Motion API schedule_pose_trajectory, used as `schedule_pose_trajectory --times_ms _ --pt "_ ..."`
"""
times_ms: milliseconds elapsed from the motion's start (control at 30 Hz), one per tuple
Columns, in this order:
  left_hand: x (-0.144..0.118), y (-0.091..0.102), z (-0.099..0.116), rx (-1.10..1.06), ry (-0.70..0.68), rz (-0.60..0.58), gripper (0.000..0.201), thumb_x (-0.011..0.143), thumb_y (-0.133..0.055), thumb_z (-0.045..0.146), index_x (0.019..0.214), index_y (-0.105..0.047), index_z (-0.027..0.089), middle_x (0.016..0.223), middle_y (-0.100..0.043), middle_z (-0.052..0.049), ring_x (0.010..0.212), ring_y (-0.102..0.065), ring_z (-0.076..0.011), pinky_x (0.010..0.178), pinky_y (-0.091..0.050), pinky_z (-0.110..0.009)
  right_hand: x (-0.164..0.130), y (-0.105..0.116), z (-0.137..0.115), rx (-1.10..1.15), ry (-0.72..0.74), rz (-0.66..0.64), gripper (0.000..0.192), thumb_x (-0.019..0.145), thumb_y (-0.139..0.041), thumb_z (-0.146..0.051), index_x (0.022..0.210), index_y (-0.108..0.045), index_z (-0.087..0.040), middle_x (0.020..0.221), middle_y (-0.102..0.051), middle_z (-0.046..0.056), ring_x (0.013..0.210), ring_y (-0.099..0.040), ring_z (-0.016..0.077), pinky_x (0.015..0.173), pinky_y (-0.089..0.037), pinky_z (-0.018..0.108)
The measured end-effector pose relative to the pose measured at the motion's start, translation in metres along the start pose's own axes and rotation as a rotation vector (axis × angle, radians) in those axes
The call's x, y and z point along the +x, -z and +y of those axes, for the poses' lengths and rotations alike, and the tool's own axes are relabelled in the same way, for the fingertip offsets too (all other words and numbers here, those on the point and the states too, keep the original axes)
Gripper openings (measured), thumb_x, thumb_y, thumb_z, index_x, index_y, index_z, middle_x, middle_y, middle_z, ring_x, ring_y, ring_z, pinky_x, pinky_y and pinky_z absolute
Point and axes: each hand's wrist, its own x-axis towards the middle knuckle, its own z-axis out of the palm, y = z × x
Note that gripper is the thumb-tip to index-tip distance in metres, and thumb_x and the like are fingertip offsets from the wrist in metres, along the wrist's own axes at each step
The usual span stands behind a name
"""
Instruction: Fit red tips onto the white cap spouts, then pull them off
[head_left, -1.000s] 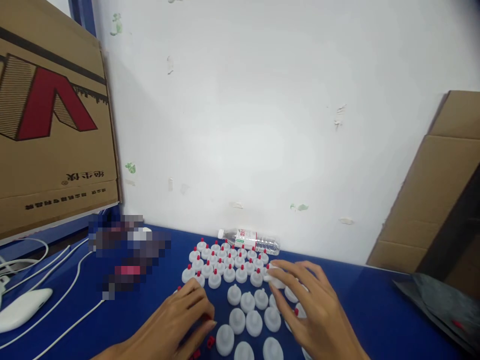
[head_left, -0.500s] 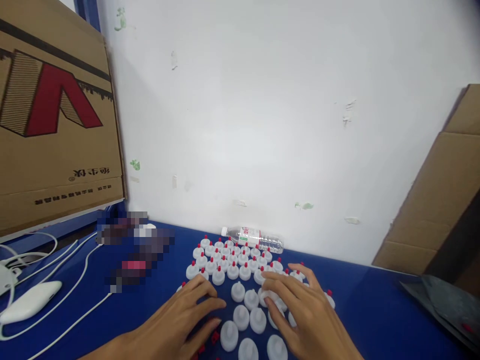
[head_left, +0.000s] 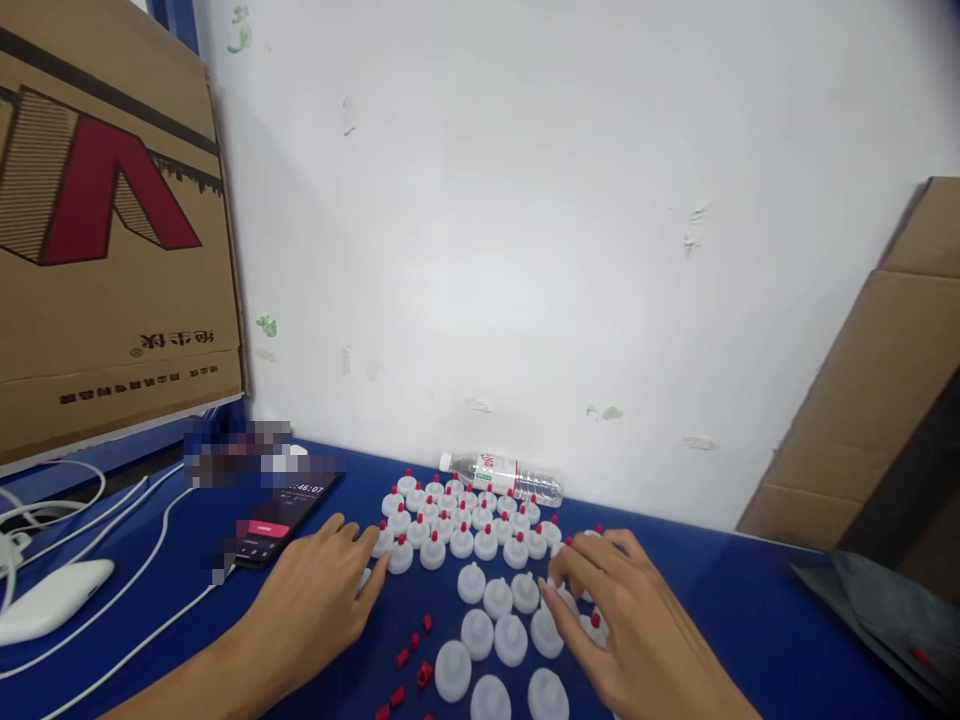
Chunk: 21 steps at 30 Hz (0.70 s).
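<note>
White nozzle caps [head_left: 510, 640] stand upright on the blue tabletop, several of them bare-tipped near the front. Behind them is a cluster of white nozzle caps with red tips [head_left: 461, 542]. At the cluster's left edge, my left hand [head_left: 322, 590] has its thumb and fingers curled round a partly hidden white cap [head_left: 364, 578]. My right hand [head_left: 619, 615] bends over the right side of the group, thumb and forefinger closed at a white cap [head_left: 568, 600]; the fingers partly cover it. Small loose red tips [head_left: 403, 658] lie between my left hand and the bare-tipped caps.
A clear plastic bottle [head_left: 517, 478] lies on its side against the white wall [head_left: 487, 250]. To the left are a phone [head_left: 281, 520], white cables [head_left: 150, 560] and a white device [head_left: 56, 600]. Cardboard [head_left: 862, 400] leans at right above a grey bag [head_left: 885, 610]; a carton [head_left: 112, 330] stands left.
My left hand has moved left, away from the loose red tips, which now show. My right hand has shifted slightly right, and its thumb and forefinger have drawn together.
</note>
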Motion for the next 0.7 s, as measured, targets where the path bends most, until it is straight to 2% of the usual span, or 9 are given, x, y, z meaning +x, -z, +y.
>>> schedule_pose_trajectory --times_ms 100,200,367,500,633,700 --pt "0.001 0.005 0.0 0.023 0.03 -0.039 0.033 0.102 -0.041 0.021 0.097 -0.073 0.016 0.084 -0.074 -0.014 0.087 -0.071 -0.0358 0.07 -0.054 -0.041 -0.004 0.002 0.004 0.02 -0.059 -0.16 0.018 0.095 -0.056 -0.021 0.078 -0.055 -0.025 0.066 -0.06 -0.004 0.06 -0.059 0.0161 0.068 -0.043 0.033" --pt "0.002 0.009 -0.002 0.046 0.067 -0.085 0.037 0.103 -0.039 0.023 0.102 -0.074 0.013 0.085 -0.075 -0.016 0.086 -0.073 -0.0371 0.069 -0.055 -0.042 -0.009 0.001 0.008 0.047 -0.11 -0.256 0.016 0.092 -0.062 -0.023 0.077 -0.059 -0.026 0.062 -0.061 -0.004 0.062 -0.062 0.0176 0.063 -0.043 0.03" --pt "-0.001 0.001 -0.001 -0.044 0.027 -0.183 0.048 0.104 -0.028 0.024 0.101 -0.074 0.013 0.084 -0.076 -0.019 0.08 -0.075 -0.0381 0.067 -0.054 -0.045 -0.017 -0.002 0.013 0.08 -0.262 -0.32 0.01 0.091 -0.063 -0.025 0.083 -0.068 -0.027 0.069 -0.067 0.0 0.08 -0.067 0.0221 0.064 -0.044 0.028" --pt "-0.005 -0.003 0.006 -0.1 -0.005 -0.272 0.048 0.104 -0.024 0.024 0.1 -0.071 0.016 0.087 -0.077 -0.018 0.082 -0.075 -0.0396 0.069 -0.052 -0.047 -0.013 0.003 0.01 0.102 -0.364 -0.483 0.011 0.091 -0.063 -0.031 0.084 -0.07 -0.026 0.076 -0.07 0.001 0.087 -0.065 0.0233 0.067 -0.042 0.029" --pt "-0.006 0.002 0.01 -0.218 -0.026 -0.201 0.043 0.107 -0.023 0.029 0.099 -0.064 0.02 0.085 -0.074 -0.012 0.078 -0.073 -0.0341 0.068 -0.048 -0.042 -0.014 0.003 0.006 0.069 -0.346 -0.556 0.011 0.09 -0.063 -0.026 0.08 -0.069 -0.027 0.072 -0.07 -0.001 0.084 -0.065 0.0239 0.065 -0.04 0.029" --pt "-0.006 0.004 0.01 -0.303 -0.059 -0.127 0.038 0.108 -0.026 0.034 0.098 -0.06 0.021 0.085 -0.072 -0.008 0.077 -0.071 -0.0297 0.066 -0.045 -0.037 -0.017 0.0 0.007 0.053 -0.318 -0.521 0.011 0.091 -0.066 -0.028 0.081 -0.069 -0.028 0.07 -0.069 -0.001 0.081 -0.065 0.0241 0.063 -0.04 0.03"
